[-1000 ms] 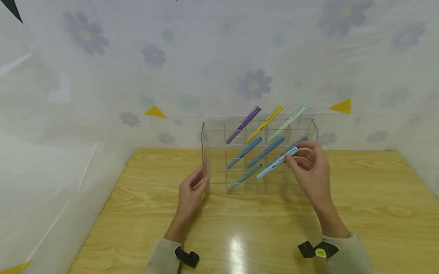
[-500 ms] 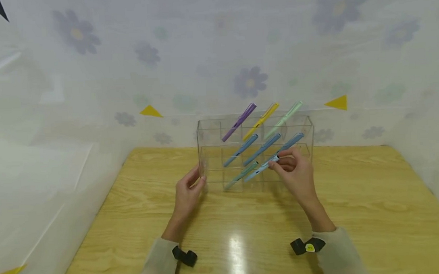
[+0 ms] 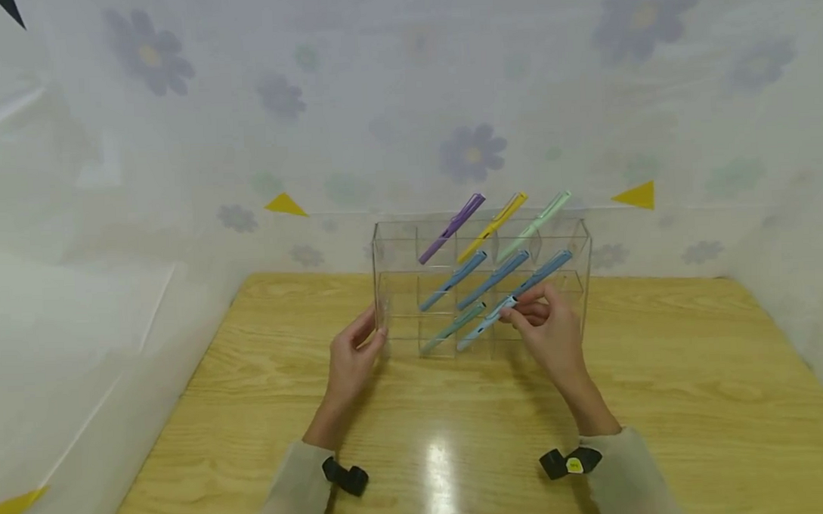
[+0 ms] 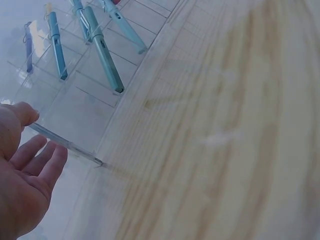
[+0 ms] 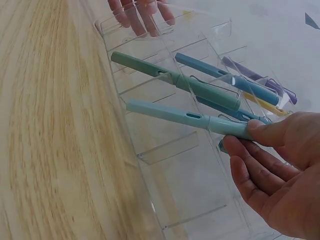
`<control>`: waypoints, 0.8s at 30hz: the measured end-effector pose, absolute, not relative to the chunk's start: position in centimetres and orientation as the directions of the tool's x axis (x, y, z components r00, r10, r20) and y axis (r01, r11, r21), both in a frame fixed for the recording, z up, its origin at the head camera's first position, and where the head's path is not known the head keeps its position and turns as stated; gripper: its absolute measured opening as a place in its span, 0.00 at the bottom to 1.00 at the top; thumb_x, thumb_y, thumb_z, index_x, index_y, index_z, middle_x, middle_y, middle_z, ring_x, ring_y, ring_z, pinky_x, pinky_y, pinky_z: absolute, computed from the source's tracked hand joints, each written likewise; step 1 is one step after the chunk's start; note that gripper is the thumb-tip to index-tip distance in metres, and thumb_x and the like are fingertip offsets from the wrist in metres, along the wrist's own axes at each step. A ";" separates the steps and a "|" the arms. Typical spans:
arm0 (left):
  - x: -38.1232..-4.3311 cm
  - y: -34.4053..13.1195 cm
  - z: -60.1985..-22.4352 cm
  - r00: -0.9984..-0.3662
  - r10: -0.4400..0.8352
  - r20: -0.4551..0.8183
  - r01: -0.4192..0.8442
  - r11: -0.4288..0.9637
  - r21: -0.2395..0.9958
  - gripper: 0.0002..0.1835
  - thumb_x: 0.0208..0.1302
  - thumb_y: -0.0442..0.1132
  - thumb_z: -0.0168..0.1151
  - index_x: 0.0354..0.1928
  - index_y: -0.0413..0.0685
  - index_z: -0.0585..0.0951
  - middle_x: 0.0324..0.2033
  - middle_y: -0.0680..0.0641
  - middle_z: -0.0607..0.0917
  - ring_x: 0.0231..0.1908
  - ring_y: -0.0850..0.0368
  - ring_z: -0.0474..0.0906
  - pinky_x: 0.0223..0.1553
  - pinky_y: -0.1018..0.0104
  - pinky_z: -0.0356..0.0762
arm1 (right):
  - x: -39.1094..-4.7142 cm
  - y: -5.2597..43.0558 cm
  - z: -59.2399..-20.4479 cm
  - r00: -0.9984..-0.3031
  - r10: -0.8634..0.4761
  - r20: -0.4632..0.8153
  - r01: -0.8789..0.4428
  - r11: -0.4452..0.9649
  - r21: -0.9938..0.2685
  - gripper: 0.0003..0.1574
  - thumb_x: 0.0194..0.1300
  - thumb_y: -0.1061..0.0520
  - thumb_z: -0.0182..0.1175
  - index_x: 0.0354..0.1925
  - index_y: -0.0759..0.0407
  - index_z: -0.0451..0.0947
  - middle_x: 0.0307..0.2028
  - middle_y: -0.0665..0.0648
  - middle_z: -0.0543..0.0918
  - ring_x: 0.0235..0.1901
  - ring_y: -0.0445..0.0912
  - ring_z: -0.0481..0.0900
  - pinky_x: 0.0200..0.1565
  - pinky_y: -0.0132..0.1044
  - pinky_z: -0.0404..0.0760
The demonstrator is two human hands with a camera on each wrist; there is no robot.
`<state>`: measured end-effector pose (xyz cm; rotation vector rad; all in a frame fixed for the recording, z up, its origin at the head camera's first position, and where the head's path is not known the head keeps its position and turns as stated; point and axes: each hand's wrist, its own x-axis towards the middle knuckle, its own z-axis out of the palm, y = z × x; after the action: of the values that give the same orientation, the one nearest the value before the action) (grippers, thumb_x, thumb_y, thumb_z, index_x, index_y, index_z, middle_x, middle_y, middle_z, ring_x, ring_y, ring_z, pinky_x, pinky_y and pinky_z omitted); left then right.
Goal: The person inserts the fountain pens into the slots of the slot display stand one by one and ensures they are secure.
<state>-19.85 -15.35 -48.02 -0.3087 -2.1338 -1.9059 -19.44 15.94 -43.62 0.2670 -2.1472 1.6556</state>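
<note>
A clear acrylic pen rack [image 3: 400, 329] with several compartments stands on the table, with pens slanting in it. My left hand [image 3: 350, 361] holds its left side panel, thumb on one face and fingers on the other. My right hand [image 3: 553, 335] pinches the cap end of a light blue pen [image 3: 485, 325], whose lower end lies in the front row. A green pen [image 5: 205, 92] sits beside it in the left neighbouring compartment. Behind are several blue pens [image 3: 492, 279], partly covered by the right hand, and a purple [image 3: 451, 229], a yellow [image 3: 492, 228] and a mint pen [image 3: 536, 224] at the back.
The wood-grain table [image 3: 694, 368] spreads around the rack. A white flowered sheet [image 3: 379, 99] hangs close behind it, with yellow triangles [image 3: 637, 195] on it. Both sleeves carry black wrist devices [image 3: 346, 476].
My right hand has moved left and slightly down with the light blue pen, bringing it into the front-row compartment beside the green pen. The left hand keeps its hold on the rack.
</note>
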 end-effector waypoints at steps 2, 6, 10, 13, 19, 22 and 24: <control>-19.9 -15.4 -47.9 -0.945 -0.021 0.326 0.322 0.119 0.939 0.24 0.70 0.27 0.64 0.68 0.38 0.77 0.63 0.37 0.79 0.62 0.41 0.78 0.54 0.62 0.83 | -19.2 15.8 -43.3 -0.899 0.103 0.427 -0.388 0.266 -0.882 0.14 0.61 0.71 0.71 0.39 0.73 0.74 0.35 0.69 0.86 0.32 0.40 0.89 0.36 0.27 0.87; -19.8 -15.5 -47.8 -0.946 -0.022 0.322 0.316 0.133 0.939 0.24 0.70 0.27 0.64 0.67 0.39 0.77 0.63 0.38 0.80 0.62 0.41 0.78 0.53 0.62 0.83 | -18.8 16.0 -43.2 -0.907 0.095 0.410 -0.366 0.303 -0.880 0.14 0.62 0.71 0.70 0.40 0.75 0.74 0.35 0.71 0.87 0.33 0.51 0.90 0.36 0.25 0.86; -19.9 -15.5 -47.9 -0.947 -0.020 0.320 0.314 0.134 0.940 0.24 0.70 0.27 0.64 0.68 0.40 0.77 0.63 0.38 0.80 0.62 0.41 0.78 0.53 0.62 0.83 | -19.0 16.7 -44.4 -0.904 0.099 0.416 -0.362 0.340 -0.868 0.14 0.64 0.66 0.71 0.41 0.71 0.75 0.34 0.67 0.88 0.33 0.49 0.90 0.35 0.22 0.85; -20.0 -15.5 -47.9 -0.948 -0.021 0.318 0.313 0.128 0.941 0.25 0.70 0.27 0.64 0.68 0.40 0.77 0.63 0.38 0.80 0.62 0.41 0.78 0.53 0.62 0.83 | -19.0 16.8 -44.7 -0.893 0.109 0.436 -0.381 0.329 -0.864 0.14 0.64 0.65 0.72 0.41 0.71 0.75 0.32 0.66 0.89 0.31 0.40 0.88 0.34 0.23 0.85; -19.7 -15.4 -47.8 -0.952 -0.022 0.307 0.302 0.122 0.946 0.24 0.70 0.27 0.64 0.68 0.39 0.77 0.63 0.38 0.80 0.62 0.41 0.78 0.53 0.62 0.83 | -18.9 16.8 -45.1 -0.895 0.137 0.424 -0.362 0.332 -0.871 0.15 0.63 0.66 0.72 0.42 0.70 0.75 0.31 0.65 0.89 0.28 0.30 0.85 0.33 0.24 0.85; -19.6 -15.3 -47.7 -0.952 -0.018 0.307 0.302 0.131 0.944 0.24 0.71 0.28 0.64 0.68 0.40 0.77 0.63 0.38 0.80 0.62 0.42 0.78 0.54 0.62 0.83 | -18.7 16.9 -45.1 -0.892 0.137 0.432 -0.362 0.358 -0.861 0.15 0.63 0.66 0.72 0.42 0.68 0.75 0.30 0.63 0.89 0.28 0.29 0.85 0.32 0.24 0.85; -19.5 -15.2 -47.7 -0.950 -0.017 0.313 0.308 0.137 0.942 0.24 0.72 0.29 0.63 0.68 0.40 0.77 0.64 0.38 0.79 0.63 0.41 0.77 0.54 0.62 0.83 | -18.7 16.9 -45.0 -0.889 0.130 0.440 -0.368 0.370 -0.853 0.15 0.64 0.65 0.72 0.42 0.68 0.75 0.30 0.63 0.89 0.28 0.29 0.85 0.32 0.23 0.85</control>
<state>-19.55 -15.24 -47.74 -0.2843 -2.1663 -1.8928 -18.67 16.95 -45.01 0.2065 -2.1993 1.5352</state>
